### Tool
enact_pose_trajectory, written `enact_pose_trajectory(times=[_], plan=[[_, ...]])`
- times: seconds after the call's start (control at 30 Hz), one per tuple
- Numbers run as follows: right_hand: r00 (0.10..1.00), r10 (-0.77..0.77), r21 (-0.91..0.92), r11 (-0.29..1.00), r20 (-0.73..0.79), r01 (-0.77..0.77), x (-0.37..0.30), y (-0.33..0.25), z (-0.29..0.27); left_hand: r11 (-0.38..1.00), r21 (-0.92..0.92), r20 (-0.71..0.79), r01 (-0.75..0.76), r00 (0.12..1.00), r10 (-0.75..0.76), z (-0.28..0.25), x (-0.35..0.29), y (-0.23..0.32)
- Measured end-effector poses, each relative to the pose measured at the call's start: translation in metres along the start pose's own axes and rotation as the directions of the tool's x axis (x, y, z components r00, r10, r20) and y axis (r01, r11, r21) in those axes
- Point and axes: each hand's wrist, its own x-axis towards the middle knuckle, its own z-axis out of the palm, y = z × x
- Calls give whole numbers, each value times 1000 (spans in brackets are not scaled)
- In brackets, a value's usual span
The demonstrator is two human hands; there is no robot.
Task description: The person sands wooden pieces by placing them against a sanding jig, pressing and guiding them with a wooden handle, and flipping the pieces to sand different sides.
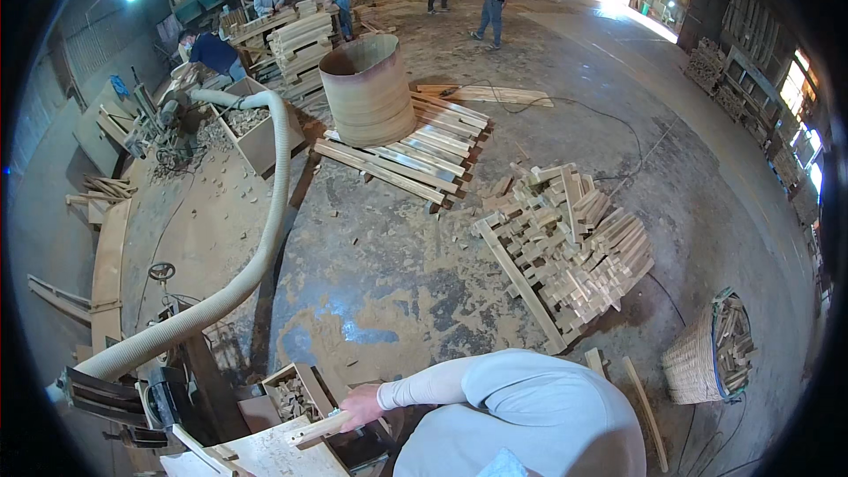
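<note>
At the lower middle, my right hand (360,406) reaches leftward from a pale sleeve. Its fingers close round the end of a short wooden strip (320,429), which lies over the edge of a pale board table (265,455). More thin wood pieces (205,450) rest on that table, to the left of the strip. Just beyond my hand stands an open wooden box (311,378) with small wood offcuts (293,399) inside. Dark machine parts (168,402) sit left of the table. My left hand is out of view.
A ribbed hose (276,203) curves along the left. Ahead are a pile of wood blocks (574,247), slats (450,137) and a large round drum (364,93). A basket of offcuts (707,358) stands right. Cables cross the sawdust-strewn floor. Several people (495,0) are far off.
</note>
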Motion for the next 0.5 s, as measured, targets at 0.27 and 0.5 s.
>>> enact_pose_trajectory(times=[0.27, 0.5], plan=[[1000, -14, -2, 1000, 0, 14, 6, 2, 4, 975, 179, -118, -129, 981, 152, 1, -1, -13], [1000, 10, -16, 1000, -5, -10, 2, 6, 2, 949, -283, -184, -137, 979, 87, -11, 3, 15]])
